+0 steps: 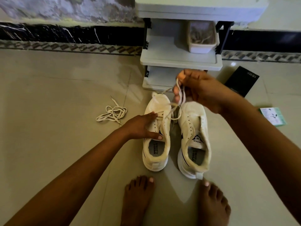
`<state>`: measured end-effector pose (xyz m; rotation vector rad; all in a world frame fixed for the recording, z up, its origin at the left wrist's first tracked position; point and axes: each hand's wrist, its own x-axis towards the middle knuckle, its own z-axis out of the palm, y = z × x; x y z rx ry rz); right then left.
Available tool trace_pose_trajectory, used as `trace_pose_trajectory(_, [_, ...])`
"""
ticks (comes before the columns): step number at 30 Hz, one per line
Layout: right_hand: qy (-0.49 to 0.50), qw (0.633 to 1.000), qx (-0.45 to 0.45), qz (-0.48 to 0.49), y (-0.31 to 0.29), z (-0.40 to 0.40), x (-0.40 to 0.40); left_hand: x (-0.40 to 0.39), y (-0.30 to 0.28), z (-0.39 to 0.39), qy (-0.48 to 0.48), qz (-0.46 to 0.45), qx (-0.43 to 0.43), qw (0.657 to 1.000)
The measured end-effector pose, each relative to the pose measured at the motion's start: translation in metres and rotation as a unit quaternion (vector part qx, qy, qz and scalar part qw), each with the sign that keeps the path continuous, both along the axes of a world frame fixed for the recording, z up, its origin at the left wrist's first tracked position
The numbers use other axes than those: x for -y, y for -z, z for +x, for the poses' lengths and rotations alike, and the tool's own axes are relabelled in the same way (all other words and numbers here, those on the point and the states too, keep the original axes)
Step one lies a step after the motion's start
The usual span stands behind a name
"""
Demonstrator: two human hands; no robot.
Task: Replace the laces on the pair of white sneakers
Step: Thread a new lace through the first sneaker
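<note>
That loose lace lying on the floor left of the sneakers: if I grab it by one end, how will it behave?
The loose lace lies in slack tangled loops, so it is probably floppy and will trail and snag. It looks thin and flat, likely very light. On the glossy floor it should slide easily.

Two sneakers (156, 136) (193, 137), two laces (112, 112) (175, 110), two hands (141, 128) (200, 90), two feet (136, 198) (213, 203).

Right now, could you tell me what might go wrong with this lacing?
The right hand pulls the cream lace up from the left white sneaker; it could snag, or tip the shoe if the left hand slips. The loose white lace on the tiled floor could be mistaken for it.
</note>
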<state>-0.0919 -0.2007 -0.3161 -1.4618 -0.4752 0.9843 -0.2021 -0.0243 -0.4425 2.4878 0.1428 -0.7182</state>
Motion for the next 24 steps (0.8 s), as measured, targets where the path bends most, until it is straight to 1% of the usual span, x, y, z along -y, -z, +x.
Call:
trace_pose_trajectory(2, [0.001, 0.997, -0.021, -0.074, 0.016, -0.005, 0.005, 0.000, 0.000, 0.000, -0.006, 0.006, -0.003, 1.000])
trace_pose_trajectory(3, [-0.002, 0.990, -0.005, -0.138, 0.026, -0.008, 0.008, 0.000, 0.000, 0.001, -0.009, 0.008, -0.004, 1.000])
trace_pose_trajectory(5, [-0.024, 0.961, 0.038, -0.272, 0.045, -0.011, 0.014, 0.000, -0.003, 0.002, -0.020, 0.000, -0.009, 1.000])
trace_pose_trajectory(7, [-0.074, 0.932, 0.042, -0.354, 0.059, -0.017, 0.016, -0.003, -0.007, 0.003, -0.037, -0.018, -0.021, 0.999])
trace_pose_trajectory(9, [-0.127, 0.918, 0.031, -0.375, 0.071, -0.025, 0.012, -0.006, -0.010, 0.003, -0.054, -0.035, -0.025, 0.998])
trace_pose_trajectory(10, [-0.158, 0.909, 0.043, -0.384, 0.074, -0.029, 0.008, -0.008, -0.010, 0.002, -0.062, -0.041, -0.024, 0.997])
trace_pose_trajectory(13, [-0.258, 0.870, 0.116, -0.404, 0.082, -0.038, -0.003, -0.012, -0.008, -0.001, -0.081, -0.050, -0.028, 0.995])
trace_pose_trajectory(16, [-0.300, 0.852, 0.148, -0.403, 0.082, -0.038, -0.007, -0.017, -0.004, -0.004, -0.090, -0.058, -0.039, 0.993])
trace_pose_trajectory(18, [-0.330, 0.818, 0.203, -0.425, 0.080, -0.036, -0.008, -0.018, -0.002, -0.005, -0.091, -0.058, -0.042, 0.993])
trace_pose_trajectory(19, [-0.332, 0.805, 0.236, -0.432, 0.079, -0.034, -0.008, -0.017, -0.002, -0.005, -0.089, -0.055, -0.042, 0.994])
trace_pose_trajectory(20, [-0.317, 0.804, 0.255, -0.433, 0.078, -0.031, -0.007, -0.017, -0.002, -0.004, -0.088, -0.054, -0.042, 0.994])
trace_pose_trajectory(22, [-0.228, 0.830, 0.298, -0.413, 0.083, -0.023, -0.006, -0.016, -0.003, -0.003, -0.089, -0.056, -0.047, 0.993])
trace_pose_trajectory(24, [-0.117, 0.834, 0.361, -0.400, 0.091, -0.018, -0.005, -0.017, -0.004, -0.002, -0.090, -0.062, -0.053, 0.993])
